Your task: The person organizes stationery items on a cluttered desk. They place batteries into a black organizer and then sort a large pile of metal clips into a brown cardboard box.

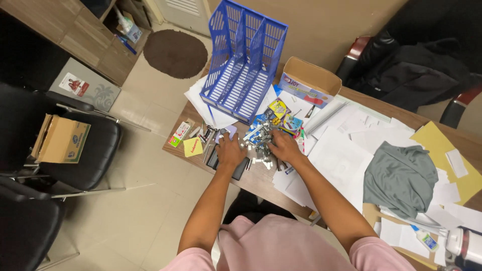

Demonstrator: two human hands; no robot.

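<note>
blue plastic rack (244, 60), wood desk (261, 176), grey cloth (400, 176)

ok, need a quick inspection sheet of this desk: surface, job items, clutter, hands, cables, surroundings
Surface: wooden desk, mostly covered with white paper sheets.
Job's things: pile of small stationery bits between the hands; dark flat device under the left hand.
Clutter: blue plastic file rack, open cardboard box, yellow sticky pad, grey cloth, yellow folder, glue bottle.
Grippers: left hand flat on the device; right hand resting at the pile, fingers in it; grip cannot be told.
Cables: nothing seen.
Surroundings: black chairs, one bearing a cardboard carton; round brown mat; dark jacket on a chair.
</note>
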